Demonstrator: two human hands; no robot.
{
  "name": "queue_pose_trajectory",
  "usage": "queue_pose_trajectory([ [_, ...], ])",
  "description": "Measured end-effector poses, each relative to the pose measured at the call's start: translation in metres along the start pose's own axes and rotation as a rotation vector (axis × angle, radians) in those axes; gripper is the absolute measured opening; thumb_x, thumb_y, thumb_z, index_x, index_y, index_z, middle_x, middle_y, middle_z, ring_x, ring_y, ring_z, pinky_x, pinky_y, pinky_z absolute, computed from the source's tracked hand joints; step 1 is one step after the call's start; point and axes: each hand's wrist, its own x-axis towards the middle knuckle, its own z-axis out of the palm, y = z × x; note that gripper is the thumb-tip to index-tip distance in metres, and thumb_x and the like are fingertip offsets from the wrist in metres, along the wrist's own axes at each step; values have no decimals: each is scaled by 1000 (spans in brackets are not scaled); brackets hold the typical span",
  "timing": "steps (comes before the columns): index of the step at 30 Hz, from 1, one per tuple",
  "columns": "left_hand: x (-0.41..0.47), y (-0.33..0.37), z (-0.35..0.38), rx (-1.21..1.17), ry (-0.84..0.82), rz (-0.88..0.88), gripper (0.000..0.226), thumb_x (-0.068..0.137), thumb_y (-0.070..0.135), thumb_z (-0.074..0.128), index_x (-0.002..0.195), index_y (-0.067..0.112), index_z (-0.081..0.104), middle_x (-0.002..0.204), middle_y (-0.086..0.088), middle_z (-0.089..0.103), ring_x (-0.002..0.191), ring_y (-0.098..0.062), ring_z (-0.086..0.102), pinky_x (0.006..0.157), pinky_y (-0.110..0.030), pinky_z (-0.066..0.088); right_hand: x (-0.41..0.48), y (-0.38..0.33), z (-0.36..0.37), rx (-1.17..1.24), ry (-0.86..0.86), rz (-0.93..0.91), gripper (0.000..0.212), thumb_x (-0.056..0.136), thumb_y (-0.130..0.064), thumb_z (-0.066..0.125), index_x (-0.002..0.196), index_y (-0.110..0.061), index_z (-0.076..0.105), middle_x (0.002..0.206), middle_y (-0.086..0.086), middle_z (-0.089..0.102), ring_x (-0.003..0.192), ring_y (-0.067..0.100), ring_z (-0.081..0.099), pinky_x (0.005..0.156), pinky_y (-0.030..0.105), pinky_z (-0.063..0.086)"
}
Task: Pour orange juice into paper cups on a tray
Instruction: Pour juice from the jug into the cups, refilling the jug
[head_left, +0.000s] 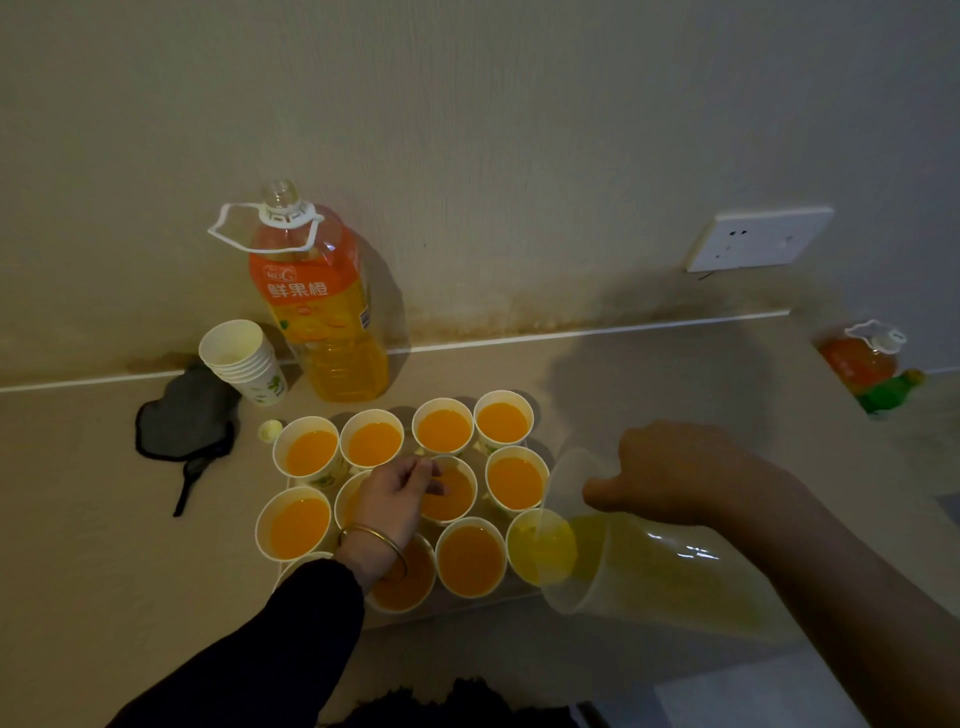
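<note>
Head view: almost done, right hand (675, 473) grips the tilted pitcher (654, 577) filling the last paper cup (530, 551), left hand (400, 493) curled over full cups (306, 452), grip unclear.

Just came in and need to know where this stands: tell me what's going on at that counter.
A person is filling paper cups on a tray. The right hand grips a tilted clear pitcher and pours into the near right corner cup. The left hand sits over the middle cups, fingers curled at one rim; whether it grips is unclear. The other visible cups are already full. An uncapped juice bottle and a stack of spare cups stand by the wall.
</note>
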Motion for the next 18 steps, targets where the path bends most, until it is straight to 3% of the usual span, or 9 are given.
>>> queue_pose_trajectory([
  [7, -2, 0, 0, 7, 20, -11, 24, 99, 17, 42, 83, 16, 60, 69, 3, 64, 37, 6, 48, 35, -10, 31, -1, 0, -2, -10, -19, 8, 44, 89, -57, 50, 108, -19, 58, 78, -5, 42, 71, 10, 41, 50, 18, 21],
  [12, -1, -3, -1, 48, 10, 18, 25, 98, 18, 44, 79, 22, 60, 67, 6, 64, 41, 8, 50, 49, -18, 32, -2, -1, -2, -7, -17, 16, 42, 89, -57, 50, 107, -20, 57, 83, -3, 43, 76, 13, 42, 50, 18, 20],
  [18, 0, -8, -2, 62, 40, 20, 27, 97, 19, 46, 75, 26, 59, 49, 16, 61, 47, 9, 53, 50, -18, 34, -4, -3, -3, -19, -34, 11, 34, 88, -57, 50, 98, -24, 52, 78, -6, 40, 71, 10, 39, 50, 19, 20],
])
